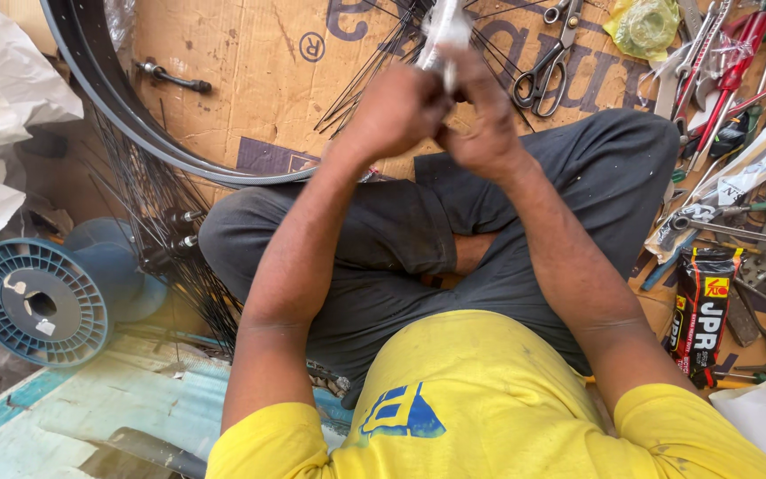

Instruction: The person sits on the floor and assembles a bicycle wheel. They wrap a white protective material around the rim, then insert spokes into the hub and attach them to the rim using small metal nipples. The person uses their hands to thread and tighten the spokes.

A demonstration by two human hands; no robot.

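I sit cross-legged on flattened cardboard. My left hand and my right hand are raised together in front of me, both closed around a small silvery wheel hub partly wrapped in clear plastic. Thin black spokes fan out from the hub over the cardboard. The hub's middle is hidden by my fingers. A black bicycle rim curves across the cardboard to the left of my hands.
Scissors lie beyond my right hand. Pliers, wrenches and screwdrivers crowd the right side, with a black and red packet by my right knee. A blue plastic spool and loose black spokes lie at left.
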